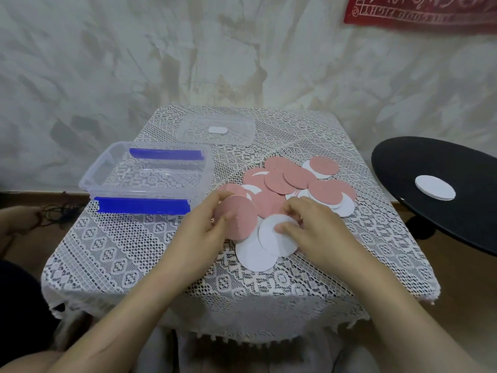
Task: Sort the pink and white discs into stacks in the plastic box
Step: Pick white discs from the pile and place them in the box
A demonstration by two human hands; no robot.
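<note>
A loose heap of pink discs (285, 179) and white discs (343, 205) lies on the lace-covered table, right of the clear plastic box (91, 175) with blue clips, which holds no discs. My left hand (204, 227) pinches a pink disc (240, 216) at the heap's near left edge, the disc tilted up. My right hand (309, 224) pinches a white disc (277, 238), thumb on its face, with another white disc (252, 254) lying under it.
The box's clear lid (188, 127) lies at the back of the table. A black round stool (419, 168) stands to the right with one white disc (435, 187) on it. The lace cloth (121, 246) hangs over the table's edges.
</note>
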